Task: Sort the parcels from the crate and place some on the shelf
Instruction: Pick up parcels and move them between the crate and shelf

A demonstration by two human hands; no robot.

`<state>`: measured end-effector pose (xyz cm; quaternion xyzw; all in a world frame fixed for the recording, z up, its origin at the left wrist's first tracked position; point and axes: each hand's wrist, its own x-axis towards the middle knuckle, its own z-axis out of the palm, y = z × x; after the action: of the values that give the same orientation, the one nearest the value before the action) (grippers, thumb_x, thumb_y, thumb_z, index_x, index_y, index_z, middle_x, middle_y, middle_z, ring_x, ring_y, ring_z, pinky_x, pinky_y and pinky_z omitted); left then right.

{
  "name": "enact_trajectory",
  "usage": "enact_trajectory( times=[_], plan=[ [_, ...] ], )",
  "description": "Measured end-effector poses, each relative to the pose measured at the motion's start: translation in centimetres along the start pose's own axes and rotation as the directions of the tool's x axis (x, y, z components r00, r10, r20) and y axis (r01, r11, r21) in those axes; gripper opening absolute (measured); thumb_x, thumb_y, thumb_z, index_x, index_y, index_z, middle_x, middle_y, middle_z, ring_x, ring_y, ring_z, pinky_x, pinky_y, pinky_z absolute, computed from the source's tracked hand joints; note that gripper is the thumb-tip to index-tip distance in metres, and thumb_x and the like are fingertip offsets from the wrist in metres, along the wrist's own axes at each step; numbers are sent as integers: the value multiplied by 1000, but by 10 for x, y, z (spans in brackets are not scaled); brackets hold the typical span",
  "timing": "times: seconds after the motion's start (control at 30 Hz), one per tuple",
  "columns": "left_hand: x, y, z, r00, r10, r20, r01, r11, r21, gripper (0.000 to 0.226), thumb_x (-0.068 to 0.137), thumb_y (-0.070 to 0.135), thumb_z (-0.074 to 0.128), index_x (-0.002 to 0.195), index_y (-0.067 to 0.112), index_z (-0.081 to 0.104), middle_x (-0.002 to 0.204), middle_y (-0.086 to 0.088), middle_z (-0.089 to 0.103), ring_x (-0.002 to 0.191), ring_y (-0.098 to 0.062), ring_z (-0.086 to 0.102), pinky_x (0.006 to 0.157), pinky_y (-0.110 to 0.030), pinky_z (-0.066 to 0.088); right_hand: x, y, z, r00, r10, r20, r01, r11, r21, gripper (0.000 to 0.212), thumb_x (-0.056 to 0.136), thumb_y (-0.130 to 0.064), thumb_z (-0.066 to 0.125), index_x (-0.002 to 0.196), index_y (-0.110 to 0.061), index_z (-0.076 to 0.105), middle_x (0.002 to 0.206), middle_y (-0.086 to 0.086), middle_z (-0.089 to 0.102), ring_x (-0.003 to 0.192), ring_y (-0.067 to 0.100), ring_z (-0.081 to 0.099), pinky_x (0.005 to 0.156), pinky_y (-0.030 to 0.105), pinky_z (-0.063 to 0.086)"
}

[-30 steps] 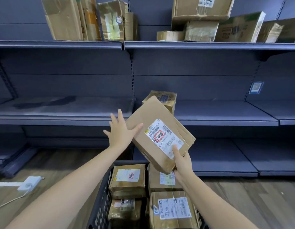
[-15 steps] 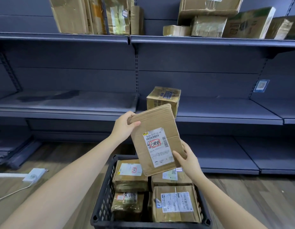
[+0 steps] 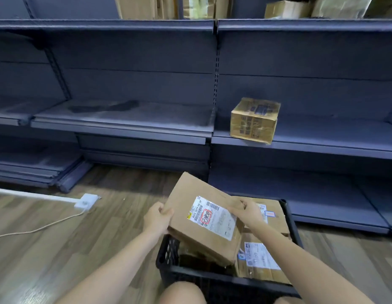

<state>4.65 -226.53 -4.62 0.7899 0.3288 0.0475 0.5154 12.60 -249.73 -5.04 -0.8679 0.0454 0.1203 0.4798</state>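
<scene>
A flat brown cardboard parcel with a white label and red stamp hangs tilted just above the black plastic crate. My left hand grips its left edge. My right hand grips its upper right edge. Several more labelled parcels lie inside the crate, partly hidden under the held one. One taped brown box stands on the middle shelf, to the right of the upright.
Dark grey shelving fills the wall; the left middle shelf is bare. The top shelf carries several cardboard boxes. A white power strip and its cable lie on the wooden floor to the left. My knees show at the bottom.
The parcel has come down from chest height to just above the crate. My right hand shifted from its lower edge to its upper right edge. The view tilted down and left.
</scene>
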Motion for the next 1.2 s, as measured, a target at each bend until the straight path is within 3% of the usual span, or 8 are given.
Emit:
enact_trajectory(
  times=[0.1, 0.23, 0.47, 0.6, 0.73, 0.87, 1.03, 1.2],
  plan=[
    [-1, -25, 3, 997, -79, 26, 79, 997, -13, 22, 87, 17, 57, 74, 9, 41, 79, -8, 55, 64, -22, 57, 58, -40, 59, 4, 11, 16, 997, 17, 71, -12, 998, -67, 46, 84, -25, 70, 125, -10, 56, 94, 0, 57, 87, 18, 52, 65, 27, 45],
    [4, -46, 9, 987, -142, 77, 145, 988, -42, 29, 88, 17, 56, 69, 11, 34, 88, -12, 52, 75, -30, 60, 55, -37, 60, 13, 17, 26, 995, 30, 92, -19, 992, -121, 45, 86, -22, 67, 128, -12, 52, 115, 8, 60, 95, 22, 54, 79, 31, 44],
    [13, -57, 23, 980, -144, 135, 138, 989, 50, 33, 90, 18, 53, 66, 12, 32, 78, -6, 48, 66, -23, 56, 41, -22, 52, 36, 27, 29, 989, 56, 135, -31, 982, -185, 40, 87, -22, 66, 124, -15, 53, 114, 5, 58, 94, 18, 50, 78, 28, 42],
    [13, -70, 27, 961, -213, 178, 202, 976, 76, 31, 91, 17, 53, 66, 14, 34, 83, -8, 51, 72, -30, 61, 50, -33, 58, 42, 28, 29, 987, 35, 158, -1, 977, -215, 34, 87, -22, 65, 120, -15, 55, 104, 2, 57, 92, 16, 51, 75, 26, 40],
    [17, -78, 23, 953, -239, 185, 229, 971, 73, 34, 91, 17, 53, 66, 13, 31, 82, -13, 50, 64, -30, 57, 54, -38, 59, 42, 29, 38, 989, 3, 150, 36, 967, -253, 43, 88, -22, 64, 128, -12, 52, 122, 6, 59, 104, 19, 53, 79, 26, 38],
    [17, -76, 24, 951, -250, 183, 233, 966, 110, 34, 92, 15, 54, 64, 12, 33, 79, -13, 48, 78, -44, 67, 58, -44, 60, 43, 27, 34, 983, -15, 183, 75, 941, -329, 44, 89, -22, 62, 131, -11, 51, 124, 8, 59, 98, 17, 52, 76, 25, 39],
    [22, -71, 27, 934, -298, 197, 281, 953, 109, 34, 92, 15, 56, 67, 11, 33, 86, -13, 43, 88, -45, 64, 48, -41, 58, 47, 29, 37, 977, -11, 211, 98, 908, -407, 45, 93, -18, 55, 136, -8, 47, 100, 8, 57, 85, 18, 50, 56, 17, 40],
    [29, -77, 33, 949, -239, 204, 171, 937, 305, 25, 96, 26, 50, 81, 9, 39, 92, -11, 56, 67, -28, 65, 38, -18, 45, 39, 48, 67, 992, 21, 128, 15, 962, -272, 46, 101, -23, 37, 145, -19, 27, 148, 12, 29, 99, 19, 54, 82, 30, 50]
  ],
)
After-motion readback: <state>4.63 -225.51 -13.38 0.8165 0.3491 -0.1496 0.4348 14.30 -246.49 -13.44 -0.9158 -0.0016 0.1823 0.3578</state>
